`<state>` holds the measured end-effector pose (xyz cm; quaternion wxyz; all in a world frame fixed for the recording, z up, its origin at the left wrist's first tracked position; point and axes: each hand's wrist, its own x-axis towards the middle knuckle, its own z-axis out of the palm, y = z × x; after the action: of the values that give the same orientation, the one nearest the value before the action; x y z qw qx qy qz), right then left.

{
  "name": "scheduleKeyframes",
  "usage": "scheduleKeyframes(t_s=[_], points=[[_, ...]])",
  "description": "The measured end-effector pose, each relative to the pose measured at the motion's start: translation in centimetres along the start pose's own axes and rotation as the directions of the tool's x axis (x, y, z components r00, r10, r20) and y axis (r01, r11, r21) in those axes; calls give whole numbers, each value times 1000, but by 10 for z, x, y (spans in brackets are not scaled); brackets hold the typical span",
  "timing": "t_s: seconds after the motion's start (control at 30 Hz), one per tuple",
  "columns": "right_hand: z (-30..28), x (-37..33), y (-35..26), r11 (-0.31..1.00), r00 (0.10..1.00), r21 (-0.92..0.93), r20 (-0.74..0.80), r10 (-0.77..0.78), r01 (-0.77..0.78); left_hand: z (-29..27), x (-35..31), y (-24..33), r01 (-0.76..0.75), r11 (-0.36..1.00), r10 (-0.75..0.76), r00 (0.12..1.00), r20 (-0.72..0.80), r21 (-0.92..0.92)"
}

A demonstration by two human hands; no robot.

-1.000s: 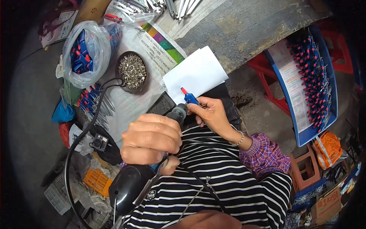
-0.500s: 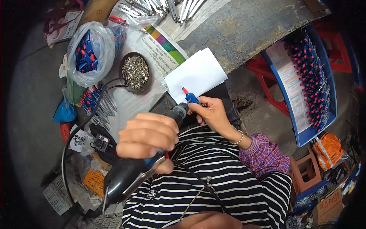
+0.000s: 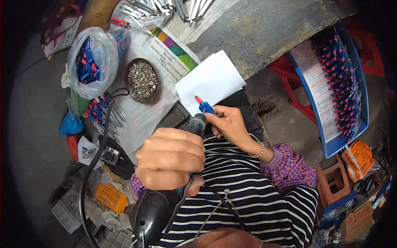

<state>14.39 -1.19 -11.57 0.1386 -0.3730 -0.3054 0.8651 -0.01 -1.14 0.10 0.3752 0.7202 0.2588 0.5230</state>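
Observation:
My left hand is wrapped round a corded electric screwdriver with a black body. The dark nose of the tool points up and to the right, its tip against or very close to a small blue plastic handle with a red end. My right hand pinches that handle between thumb and fingers, above the lap and at the edge of a folded white sheet. Whether a screw sits at the tool's tip is too small to make out.
A round bowl of small metal screws stands on the left, beside a clear bag of blue and red parts. Metal strips lie at the top. A blue tray of similar pieces is on the right. A black cable loops at left.
My left hand and the screwdriver have swung a little to the right, and the tool's body now stands more upright. My right hand still holds the blue handle in nearly the same place.

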Motion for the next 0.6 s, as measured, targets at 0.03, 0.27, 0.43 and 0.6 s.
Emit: scheduleKeyframes(t_s=[0.03, 0.27, 0.43, 0.6], points=[[0, 0, 1, 1000, 1000, 9, 3, -3, 3, 4, -2, 0, -8, 1000, 8, 996, -84, 1], [4, 0, 6, 999, 999, 21, -30, -44, 45, -4, 2, 3, 47, 997, -46, 999, -18, 65], [1, 0, 3, 999, 998, 35, -41, -38, 40, 2, 1, -3, 36, 999, -35, 989, -143, 4], [5, -3, -3, 997, 995, -20, -70, -71, 70, -2, 5, 9, 77, 993, -74, 997, -35, 95]])
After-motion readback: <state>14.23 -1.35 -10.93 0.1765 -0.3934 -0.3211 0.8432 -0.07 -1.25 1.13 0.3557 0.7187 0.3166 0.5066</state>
